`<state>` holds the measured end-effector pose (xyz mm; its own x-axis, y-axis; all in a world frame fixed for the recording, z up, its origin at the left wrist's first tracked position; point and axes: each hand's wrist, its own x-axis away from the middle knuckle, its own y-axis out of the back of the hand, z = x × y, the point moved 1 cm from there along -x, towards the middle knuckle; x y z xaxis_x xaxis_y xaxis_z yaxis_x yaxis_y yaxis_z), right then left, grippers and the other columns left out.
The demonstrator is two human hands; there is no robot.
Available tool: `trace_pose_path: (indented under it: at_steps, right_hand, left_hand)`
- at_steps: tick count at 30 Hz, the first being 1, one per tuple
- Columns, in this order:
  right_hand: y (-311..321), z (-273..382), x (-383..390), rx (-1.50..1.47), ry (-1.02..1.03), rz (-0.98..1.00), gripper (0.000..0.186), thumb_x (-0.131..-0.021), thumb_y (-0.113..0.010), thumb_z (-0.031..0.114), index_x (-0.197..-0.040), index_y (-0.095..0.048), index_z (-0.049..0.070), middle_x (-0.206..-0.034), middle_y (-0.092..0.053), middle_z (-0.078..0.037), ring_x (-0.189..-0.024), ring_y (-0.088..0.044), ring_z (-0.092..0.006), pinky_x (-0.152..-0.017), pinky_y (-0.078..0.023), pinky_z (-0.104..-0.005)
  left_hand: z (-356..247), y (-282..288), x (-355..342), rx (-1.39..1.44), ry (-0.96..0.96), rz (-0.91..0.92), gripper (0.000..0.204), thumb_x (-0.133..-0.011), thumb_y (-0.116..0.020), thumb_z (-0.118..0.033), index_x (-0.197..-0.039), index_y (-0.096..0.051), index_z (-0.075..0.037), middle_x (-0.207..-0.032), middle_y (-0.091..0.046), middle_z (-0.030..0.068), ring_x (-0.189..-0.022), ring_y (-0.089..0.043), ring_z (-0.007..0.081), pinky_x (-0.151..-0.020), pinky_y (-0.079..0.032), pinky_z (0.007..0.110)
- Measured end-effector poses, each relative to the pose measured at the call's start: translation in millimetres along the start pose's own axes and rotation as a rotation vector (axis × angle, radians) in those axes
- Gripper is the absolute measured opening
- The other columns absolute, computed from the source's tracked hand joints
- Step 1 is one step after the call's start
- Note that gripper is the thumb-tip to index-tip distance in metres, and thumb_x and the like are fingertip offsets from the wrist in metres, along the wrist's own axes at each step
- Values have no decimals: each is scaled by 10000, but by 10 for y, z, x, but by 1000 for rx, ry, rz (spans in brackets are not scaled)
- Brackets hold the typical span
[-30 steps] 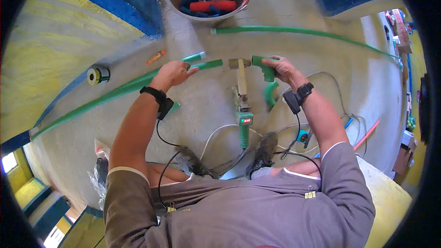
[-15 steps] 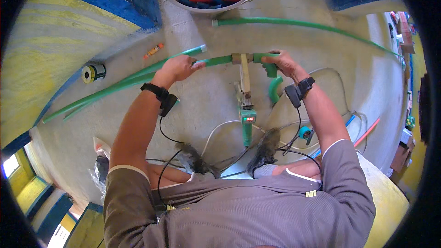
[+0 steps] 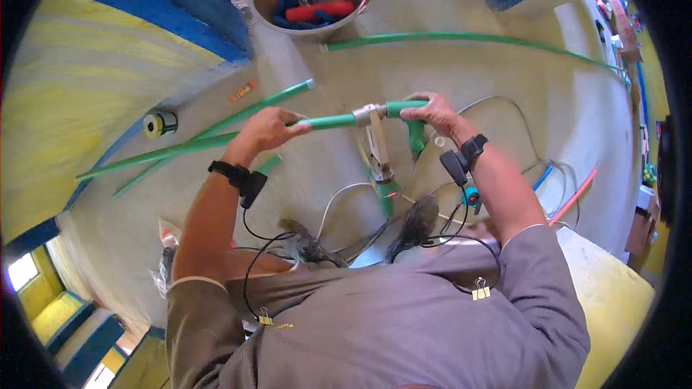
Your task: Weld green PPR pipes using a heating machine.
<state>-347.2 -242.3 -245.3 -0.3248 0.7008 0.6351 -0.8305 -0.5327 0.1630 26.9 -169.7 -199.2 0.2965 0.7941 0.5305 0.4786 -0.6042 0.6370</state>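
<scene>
My left hand point(image 3: 272, 130) grips a long green pipe point(image 3: 331, 120), whose right end meets the metal die point(image 3: 366, 117) of a green-handled pipe heating tool point(image 3: 386, 191). Opposite it, my right hand point(image 3: 435, 112) has its fingers around a green elbow fitting point(image 3: 396, 108) that is on the die's other side; how far each piece goes onto the die is hard to make out. The tool's plate runs down from the die between my forearms, toward my shoes. Another green pipe point(image 3: 281, 95) lies behind my left hand, and a small white ring point(image 3: 440, 142) lies below my right hand.
A bucket point(image 3: 256, 0) with a bottle and rolls stands ahead. A long green pipe point(image 3: 468, 38) crosses behind. At left are a roll point(image 3: 160, 124), an orange tube point(image 3: 242, 91) and a yellow-blue wall point(image 3: 108, 57). Cables and a red pipe point(image 3: 574, 194) lie at right.
Both hands have moved inward with the pipe and fitting, which now meet at the die. The die sits lower in view, and the tool appears more tilted.
</scene>
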Motion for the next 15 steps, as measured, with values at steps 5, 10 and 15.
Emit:
trace_pose_path:
  at_steps: [5, 10, 15]
  right_hand:
    - [77, 119, 234, 79, 11, 89, 557, -671, -873, 272, -1111, -666, 0, -982, -683, -87, -874, -640, -174, -806, -517, -309]
    - [33, 267, 376, 417, 124, 286, 518, -671, -870, 303, -1066, -696, 17, -938, -684, -68, -866, -632, -157, -795, -506, -300]
    - [383, 186, 403, 108, 186, -16, 482, -692, -854, 326, -1040, -705, 29, -929, -682, -71, -846, -635, -162, -749, -512, -302]
  left_hand:
    - [-353, -81, 386, -148, 111, -92, 494, -850, -599, -587, -1106, -717, -181, -938, -702, 132, -895, -651, 331, -786, -516, 425]
    - [-537, -203, 458, -233, 78, -243, 469, -855, -592, -575, -1065, -726, -177, -880, -696, 146, -839, -652, 337, -733, -515, 444]
    - [-721, -320, 372, -138, 152, -263, 460, -871, -588, -551, -1047, -724, -149, -860, -688, 166, -821, -650, 349, -721, -511, 447]
